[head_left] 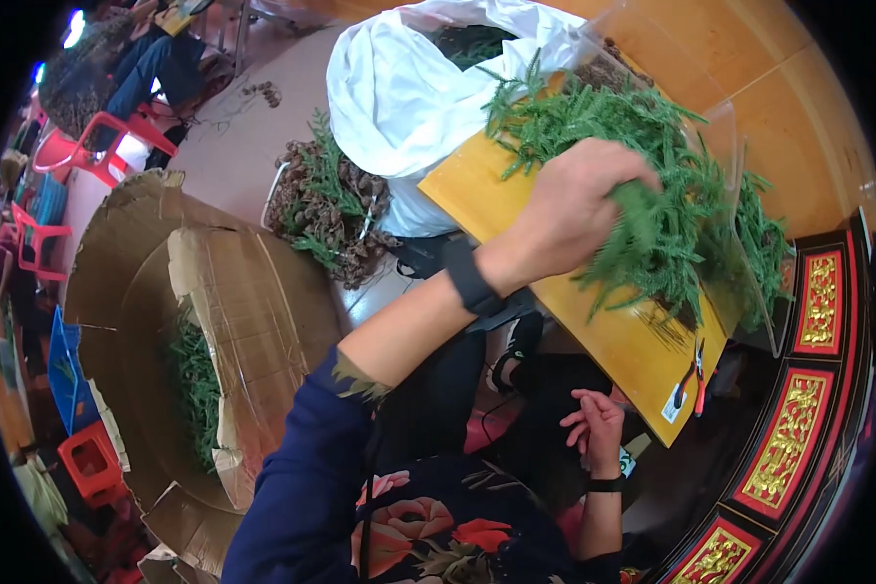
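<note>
Fingers of the left hand (574,209) closed in a grip on green fern-like sprigs (652,195) over a yellow board (594,331). Right hand (594,423) rested loosely curled, holding nothing, near the red-handled snips (693,380).

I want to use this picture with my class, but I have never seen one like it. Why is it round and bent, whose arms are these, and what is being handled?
A wide fisheye camera on a person's head looks down, so straight edges curve. Both arms are that person's own. The left hand grips a bunch of green feathery sprigs over a yellow board. The right hand rests empty on the lap. Small red-handled snips lie on the board. A cardboard box with more greenery stands to the left, a white sack beyond.
</note>
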A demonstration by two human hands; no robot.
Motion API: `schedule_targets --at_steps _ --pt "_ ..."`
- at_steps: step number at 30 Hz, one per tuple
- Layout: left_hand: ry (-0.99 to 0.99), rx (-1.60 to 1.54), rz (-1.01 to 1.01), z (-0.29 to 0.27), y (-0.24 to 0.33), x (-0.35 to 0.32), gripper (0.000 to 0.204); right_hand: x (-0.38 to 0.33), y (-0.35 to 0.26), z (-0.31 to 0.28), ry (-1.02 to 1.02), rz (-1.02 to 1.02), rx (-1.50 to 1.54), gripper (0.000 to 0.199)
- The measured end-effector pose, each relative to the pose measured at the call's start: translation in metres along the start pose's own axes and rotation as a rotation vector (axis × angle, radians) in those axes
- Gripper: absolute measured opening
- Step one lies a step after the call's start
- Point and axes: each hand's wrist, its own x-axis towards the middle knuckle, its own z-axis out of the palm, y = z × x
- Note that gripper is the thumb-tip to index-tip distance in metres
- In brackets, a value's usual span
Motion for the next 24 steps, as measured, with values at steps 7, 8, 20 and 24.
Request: schedule_targets --at_steps 7,8,20,24 --pt "0.413 0.586 0.150 0.036 0.013 0.072 0.044 0.005 -0.001 0.010 0.025 0.032 -0.044 0.022" --pt "0.343 0.583 0.188 0.035 0.011 0.067 0.047 0.004 -0.002 0.010 0.031 0.044 -0.038 0.022" --pt "0.836 0.619 -0.682 -0.193 -0.188 -0.172 0.023 0.001 -0.007 -0.006 0.090 0.119 -0.002 0.022" --pt "0.754 0.470 -1.239 -0.315 -0.299 -0.252 0.031 0.009 -0.010 0.005 0.041 0.174 0.009 0.023"
